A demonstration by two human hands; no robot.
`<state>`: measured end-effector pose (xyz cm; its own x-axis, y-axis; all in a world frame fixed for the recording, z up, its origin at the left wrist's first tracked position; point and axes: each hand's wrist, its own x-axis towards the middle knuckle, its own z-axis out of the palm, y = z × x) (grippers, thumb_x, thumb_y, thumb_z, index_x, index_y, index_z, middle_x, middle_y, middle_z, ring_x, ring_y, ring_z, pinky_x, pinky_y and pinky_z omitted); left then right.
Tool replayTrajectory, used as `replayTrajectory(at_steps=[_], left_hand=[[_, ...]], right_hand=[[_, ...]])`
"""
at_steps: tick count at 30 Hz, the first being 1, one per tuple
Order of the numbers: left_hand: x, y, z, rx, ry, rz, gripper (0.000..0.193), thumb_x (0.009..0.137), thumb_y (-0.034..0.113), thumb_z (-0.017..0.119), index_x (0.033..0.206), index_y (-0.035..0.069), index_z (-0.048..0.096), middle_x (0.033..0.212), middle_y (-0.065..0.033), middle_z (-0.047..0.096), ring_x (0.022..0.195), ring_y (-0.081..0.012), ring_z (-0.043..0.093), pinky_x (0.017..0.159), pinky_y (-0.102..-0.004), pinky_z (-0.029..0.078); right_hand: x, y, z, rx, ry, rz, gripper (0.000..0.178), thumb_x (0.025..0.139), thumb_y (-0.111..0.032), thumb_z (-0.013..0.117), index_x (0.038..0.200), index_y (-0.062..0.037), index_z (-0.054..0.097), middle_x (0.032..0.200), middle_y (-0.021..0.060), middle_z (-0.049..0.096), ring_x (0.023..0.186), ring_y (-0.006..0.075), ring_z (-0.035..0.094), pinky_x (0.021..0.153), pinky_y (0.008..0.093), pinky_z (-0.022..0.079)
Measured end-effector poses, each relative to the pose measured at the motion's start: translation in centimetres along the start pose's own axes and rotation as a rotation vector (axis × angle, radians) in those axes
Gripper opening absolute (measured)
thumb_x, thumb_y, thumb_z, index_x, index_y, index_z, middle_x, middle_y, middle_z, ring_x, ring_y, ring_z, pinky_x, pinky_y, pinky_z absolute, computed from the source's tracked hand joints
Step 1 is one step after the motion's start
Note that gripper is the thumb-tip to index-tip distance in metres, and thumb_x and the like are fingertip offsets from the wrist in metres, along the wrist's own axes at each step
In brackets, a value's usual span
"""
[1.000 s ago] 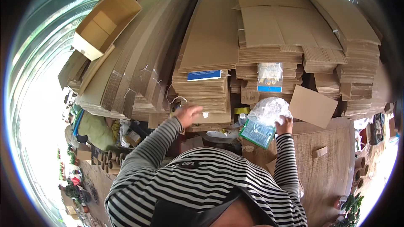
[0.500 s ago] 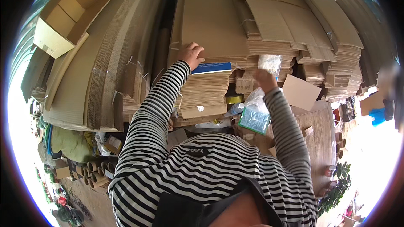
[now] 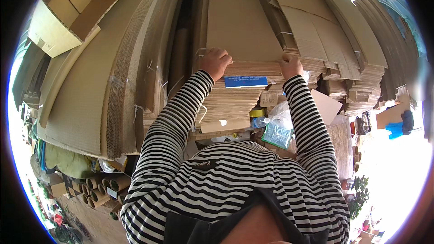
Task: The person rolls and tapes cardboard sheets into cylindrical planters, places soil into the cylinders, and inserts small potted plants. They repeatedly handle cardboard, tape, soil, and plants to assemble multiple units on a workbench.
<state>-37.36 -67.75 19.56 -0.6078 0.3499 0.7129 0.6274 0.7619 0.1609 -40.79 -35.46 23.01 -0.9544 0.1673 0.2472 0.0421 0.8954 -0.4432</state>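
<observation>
A long stack of flat brown cardboard sheets [image 3: 246,22] stretches away in front of me. My left hand [image 3: 217,62] curls over its near left corner, thumb toward the right. At the near right corner, my right hand [image 3: 292,66] is closed around the edge, its fingertips partly hidden. Between and below the hands, a blue printed box or booklet [image 3: 246,82] lies on a lower pile of folded cardboard [image 3: 230,106].
Beside my right forearm are a green-edged clear plastic pack [image 3: 277,134], a plastic bottle [image 3: 259,122] and a yellow tape roll [image 3: 257,112]. Tall cardboard stacks [image 3: 86,104] stand left, with an open box [image 3: 58,22] on top. Cardboard tubes [image 3: 101,190] lie lower left.
My right hand has moved from beside the clear plastic bag to the stack's near right corner. The left hand stays at the left corner. The whole view has shifted, and the blue item shows more fully.
</observation>
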Motion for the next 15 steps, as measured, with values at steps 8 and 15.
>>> replayTrajectory(at_steps=[8, 15], left_hand=[[-1.3, -0.5, -1.7, 0.052, -0.119, 0.033, 0.026, 0.085, 0.023, 0.077, 0.105, 0.011, 0.066, 0.106, -0.0077, 0.063, 0.112, -0.0282, 0.058, 0.110, -0.0515, 0.040], [-0.9, -1.6, -0.3, 0.016, -0.245, -0.567, 0.072, 0.091, 0.036, 0.072, 0.146, 0.002, 0.042, 0.147, -0.0203, 0.043, 0.137, -0.0337, 0.043, 0.117, -0.0445, 0.035]], right_hand=[[-1.3, 0.6, 1.8, 1.286, -0.293, 0.372, 0.023, 0.090, 0.000, 0.059, 0.113, -0.0026, 0.064, 0.077, 0.0034, 0.060, 0.066, 0.0144, 0.060, 0.070, 0.0350, 0.061], [-1.0, 1.6, 3.2, 0.428, 0.003, 0.245, 0.040, 0.088, -0.017, 0.066, 0.125, -0.0033, 0.068, 0.113, 0.0182, 0.073, 0.103, 0.0302, 0.071, 0.092, 0.0399, 0.056]])
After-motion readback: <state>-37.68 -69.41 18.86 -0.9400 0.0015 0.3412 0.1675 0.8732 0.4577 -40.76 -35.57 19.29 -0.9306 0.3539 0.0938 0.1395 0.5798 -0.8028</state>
